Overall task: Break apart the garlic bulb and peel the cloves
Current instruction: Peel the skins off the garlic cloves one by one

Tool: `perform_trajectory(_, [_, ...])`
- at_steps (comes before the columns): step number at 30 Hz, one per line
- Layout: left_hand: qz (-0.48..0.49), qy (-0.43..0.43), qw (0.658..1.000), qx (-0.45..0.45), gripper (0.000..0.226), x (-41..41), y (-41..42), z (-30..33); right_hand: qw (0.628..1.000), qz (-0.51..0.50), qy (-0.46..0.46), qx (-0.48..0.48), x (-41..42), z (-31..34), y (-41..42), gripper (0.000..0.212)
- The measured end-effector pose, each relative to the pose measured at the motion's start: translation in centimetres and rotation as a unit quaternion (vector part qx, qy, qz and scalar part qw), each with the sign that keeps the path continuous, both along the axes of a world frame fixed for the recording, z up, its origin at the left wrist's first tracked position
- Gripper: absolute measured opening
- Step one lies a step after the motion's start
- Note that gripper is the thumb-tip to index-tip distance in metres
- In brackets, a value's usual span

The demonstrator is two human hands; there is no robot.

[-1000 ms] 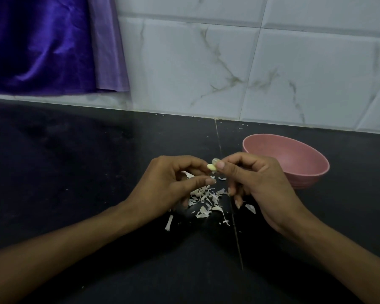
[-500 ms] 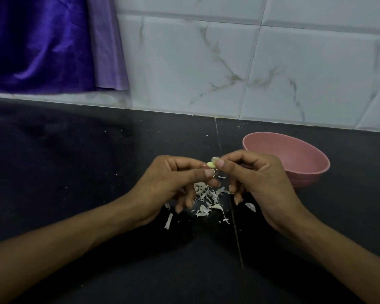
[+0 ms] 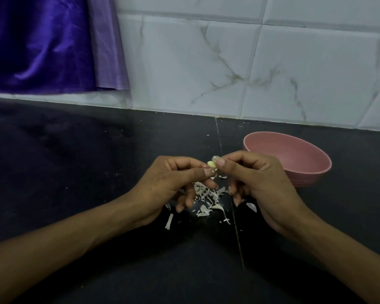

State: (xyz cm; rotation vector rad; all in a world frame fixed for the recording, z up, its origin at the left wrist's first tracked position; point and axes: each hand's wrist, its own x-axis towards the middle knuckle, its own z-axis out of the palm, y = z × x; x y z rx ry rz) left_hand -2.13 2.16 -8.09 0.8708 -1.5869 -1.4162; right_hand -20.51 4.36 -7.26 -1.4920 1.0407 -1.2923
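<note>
Though blurred, seemingly peeled pale clove

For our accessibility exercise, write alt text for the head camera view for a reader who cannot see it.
Two hands, the left hand and the right hand, pinch a small pale garlic clove between their fingertips above a scatter of garlic skins on a black counter. A pink bowl stands to the right, near a marbled tile wall.
</note>
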Motion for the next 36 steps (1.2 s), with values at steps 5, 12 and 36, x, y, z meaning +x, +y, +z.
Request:
perform_trajectory(5, [0.004,-0.005,1.0,0.002,0.022,0.0,-0.2,-0.2,0.999,0.014,-0.026,0.028,0.0,0.2,0.1,0.018])
perform_trajectory(12, [0.072,-0.083,0.985,-0.132,0.009,0.3,-0.4,-0.4,0.997,-0.002,-0.058,0.05,0.0,0.6,-0.1,0.02])
perform_trajectory(36, [0.131,-0.304,0.843,-0.424,0.018,2.1,-3.5,-1.5,1.0,0.019,-0.003,-0.014,-0.6,0.7,-0.4,0.015])
